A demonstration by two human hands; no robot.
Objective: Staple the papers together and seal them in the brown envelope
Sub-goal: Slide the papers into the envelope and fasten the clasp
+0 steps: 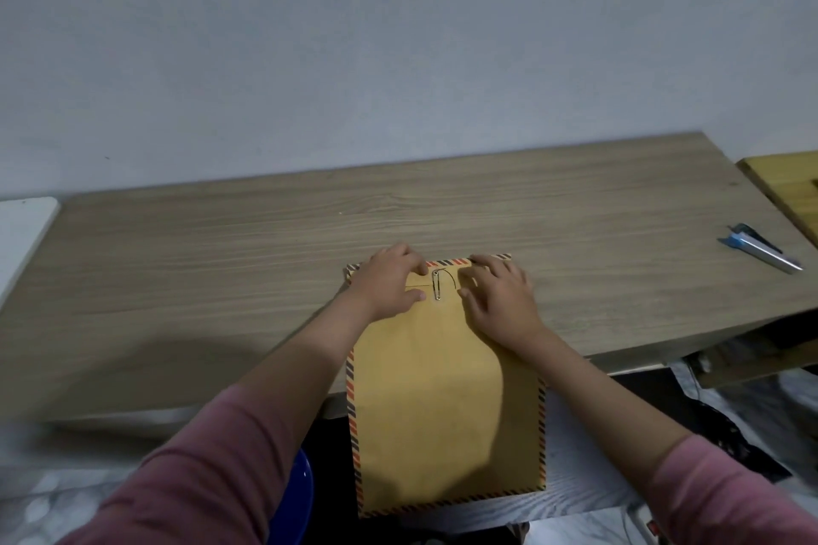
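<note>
The brown paper envelope with striped edging (442,389), overhanging the wooden counter's (265,235) near edge, is pressed at its string-tied flap by the left hand (389,279) and right hand (500,301), fingers relaxed; its contents cannot be seen.

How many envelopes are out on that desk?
1. The brown envelope lies in front of the person, its near half hanging over the table edge, with the left hand and right hand at its flap. No others show.

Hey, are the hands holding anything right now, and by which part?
Both hands, left hand and right hand, rest on the brown envelope at its folded top flap, either side of the string clasp. Whether they pinch it cannot be told.
</note>
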